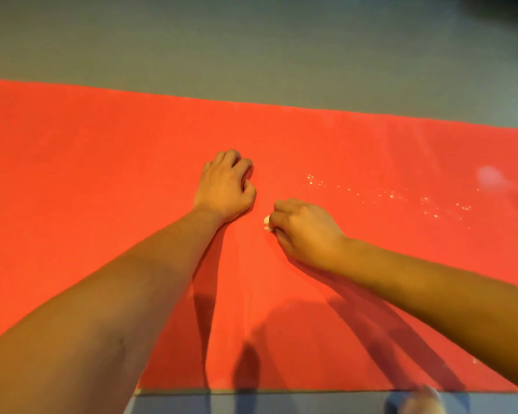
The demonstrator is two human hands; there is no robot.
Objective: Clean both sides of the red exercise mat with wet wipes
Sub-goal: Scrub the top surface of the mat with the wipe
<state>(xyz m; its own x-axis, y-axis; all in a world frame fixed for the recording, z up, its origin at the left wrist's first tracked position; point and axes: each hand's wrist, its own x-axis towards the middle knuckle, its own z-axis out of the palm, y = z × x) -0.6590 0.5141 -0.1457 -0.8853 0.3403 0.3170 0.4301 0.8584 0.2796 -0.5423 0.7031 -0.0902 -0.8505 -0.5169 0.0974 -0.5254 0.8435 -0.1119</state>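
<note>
One thin mat (102, 174), probably floppy — grip its edge beyond the fingers; right hand (307, 231) pinches a wipe (266, 224), left hand (225, 186) fingers curl empty.

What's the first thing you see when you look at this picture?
The big red mat fills most of the picture, lying flat on the grey floor. In its middle two bare hands rest on it: the left hand with curled fingers, the right hand pinching a small white wipe. Pale specks dot the mat to the right of the hands.
</note>
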